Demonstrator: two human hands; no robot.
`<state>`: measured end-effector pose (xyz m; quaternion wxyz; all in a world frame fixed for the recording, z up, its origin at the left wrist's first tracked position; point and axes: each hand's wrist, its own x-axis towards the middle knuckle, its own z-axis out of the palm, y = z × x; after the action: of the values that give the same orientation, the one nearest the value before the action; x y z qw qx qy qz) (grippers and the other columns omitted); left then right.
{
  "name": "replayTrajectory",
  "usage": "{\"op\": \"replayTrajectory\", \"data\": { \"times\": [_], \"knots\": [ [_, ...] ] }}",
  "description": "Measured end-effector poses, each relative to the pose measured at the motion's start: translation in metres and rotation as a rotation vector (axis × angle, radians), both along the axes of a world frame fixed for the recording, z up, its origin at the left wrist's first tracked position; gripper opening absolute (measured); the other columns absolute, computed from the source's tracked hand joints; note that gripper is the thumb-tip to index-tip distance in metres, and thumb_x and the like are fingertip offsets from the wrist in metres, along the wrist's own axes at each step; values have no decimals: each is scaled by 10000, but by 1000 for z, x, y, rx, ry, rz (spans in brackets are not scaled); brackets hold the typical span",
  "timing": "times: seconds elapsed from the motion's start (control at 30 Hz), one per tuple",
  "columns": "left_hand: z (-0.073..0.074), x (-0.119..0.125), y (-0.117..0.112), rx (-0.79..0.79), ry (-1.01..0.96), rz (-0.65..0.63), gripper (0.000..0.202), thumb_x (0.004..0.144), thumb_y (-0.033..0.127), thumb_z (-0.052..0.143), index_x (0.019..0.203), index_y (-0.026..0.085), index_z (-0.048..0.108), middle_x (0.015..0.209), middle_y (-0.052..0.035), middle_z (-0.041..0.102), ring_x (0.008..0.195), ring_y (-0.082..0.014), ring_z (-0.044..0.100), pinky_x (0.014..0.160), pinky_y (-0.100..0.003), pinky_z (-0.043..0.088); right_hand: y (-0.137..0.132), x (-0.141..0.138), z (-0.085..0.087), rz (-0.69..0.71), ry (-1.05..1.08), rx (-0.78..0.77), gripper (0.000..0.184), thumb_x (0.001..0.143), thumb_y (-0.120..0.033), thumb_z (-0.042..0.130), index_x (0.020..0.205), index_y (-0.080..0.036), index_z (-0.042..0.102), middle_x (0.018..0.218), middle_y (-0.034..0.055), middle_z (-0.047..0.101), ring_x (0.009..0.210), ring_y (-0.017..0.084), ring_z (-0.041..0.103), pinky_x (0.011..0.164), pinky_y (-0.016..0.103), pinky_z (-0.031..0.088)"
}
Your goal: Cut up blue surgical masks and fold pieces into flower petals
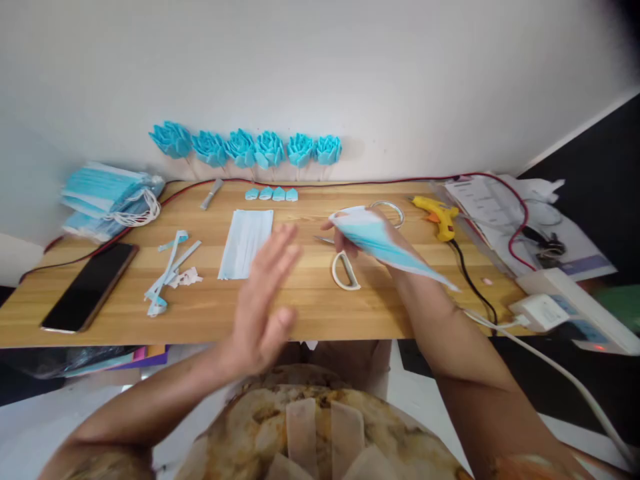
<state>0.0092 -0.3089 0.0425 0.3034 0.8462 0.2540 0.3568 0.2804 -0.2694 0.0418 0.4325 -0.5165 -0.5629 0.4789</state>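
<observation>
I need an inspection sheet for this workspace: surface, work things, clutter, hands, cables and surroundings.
Surface: wooden table, wood grain visible.
Work things: blue-and-white sheet held up; pleated sheet lying flat; four small blue pieces in a row behind it.
Clutter: cut strips and white scraps beside the phone.
Hands: left hand open, blurred, nothing seen in it; right hand holds the blue-and-white sheet.
Cables: black cord from the yellow glue gun; white cable near the power strip.
Surroundings: six blue flowers before the pale wall; co-workers, nothing seen.
</observation>
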Motion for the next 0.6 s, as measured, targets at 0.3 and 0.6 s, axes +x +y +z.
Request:
{"op": "replayTrajectory", "data": {
  "times": [0.3,0.6],
  "knots": [
    [-18,21,95,-862,-212,-77,816,970,736,455,1620,243,423,1531,-167,598,1385,-384,580,1134,-575,451,5,-9,-14,-40,-50,26,291,836,-466,755,893,-182,768,782,24,727,670,153,628,583,252,447],
    [-23,49,111,-1032,271,-140,377,602,456,934,785,176,760,725,-38,745,639,-213,656,582,-296,484,16,-10,-28,-122,-50,113,348,821,-427,749,1082,-197,771,826,-1,714,670,126,578,585,240,428]
  ]
}}
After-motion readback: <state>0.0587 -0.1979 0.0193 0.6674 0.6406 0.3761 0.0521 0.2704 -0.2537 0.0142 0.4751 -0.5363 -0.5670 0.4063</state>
